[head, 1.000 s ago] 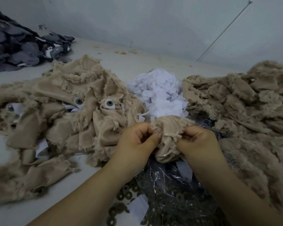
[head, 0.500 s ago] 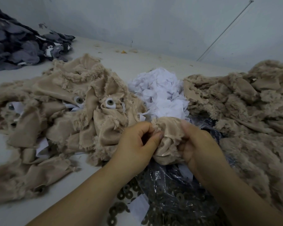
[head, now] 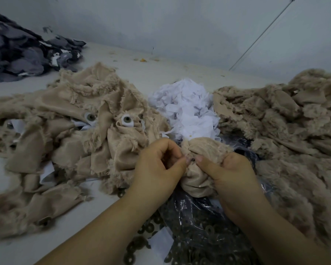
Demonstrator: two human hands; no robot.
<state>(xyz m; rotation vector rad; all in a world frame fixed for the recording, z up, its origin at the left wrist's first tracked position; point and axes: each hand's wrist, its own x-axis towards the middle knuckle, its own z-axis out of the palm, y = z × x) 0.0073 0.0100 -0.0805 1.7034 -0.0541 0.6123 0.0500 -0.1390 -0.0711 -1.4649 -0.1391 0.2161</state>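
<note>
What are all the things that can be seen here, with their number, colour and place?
Small piece of beige plush fabric: one, beige, near centre, held in both hands.
Heap of beige plush fabric pieces: one, beige, left on the table.
Round plastic toy eyes: at least two, grey and white, in the left heap.
Second heap of beige plush fabric: one, beige, right.
Heap of white scraps: one, white, between the two heaps.
Clear plastic bag of dark ring washers: one, transparent, below the hands.
Loose dark ring washers: several, dark, beside the bag.
Pile of dark grey cloth: one, grey, far left.
White table: one, white, under everything.
Left hand: pinches the small piece.
Right hand: grips it.
</note>
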